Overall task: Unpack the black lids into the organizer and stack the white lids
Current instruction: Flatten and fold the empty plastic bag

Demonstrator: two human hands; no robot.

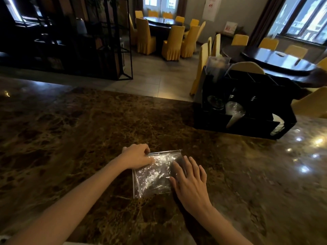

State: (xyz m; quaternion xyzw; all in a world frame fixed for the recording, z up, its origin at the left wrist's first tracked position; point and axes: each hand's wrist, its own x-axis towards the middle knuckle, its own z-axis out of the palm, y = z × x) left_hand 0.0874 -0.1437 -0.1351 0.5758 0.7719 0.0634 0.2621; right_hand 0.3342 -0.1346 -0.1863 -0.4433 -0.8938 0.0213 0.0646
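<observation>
**Two hands on a crinkled zip bag, lids not yet out**

Both hands work one clear plastic bag (155, 174) lying flat on the marble counter (70, 138), just in front of the person. The left hand (137, 157) has its fingers curled at the bag's top left corner, pinching at the zip strip; the right hand (190, 179) lies on the bag's right side with fingers straight and spread, pressing it down. Something dark shows through the film under the right fingers, probably the black lids (177, 167), though their count and shape cannot be made out.

By my judgement the bag is thin, soft and slippery, light enough to slide on the polished stone unless pinned. The stiff zip edge is the sensible place to grip; the lids inside should be light and rigid, best taken by the rim.

The black organizer (247, 110) stands well apart at the far right, with clear cups in its compartments and pale lids (277, 129), likely the white ones, at its right end.

No brand, label or writing can be read on the bag or organizer
</observation>
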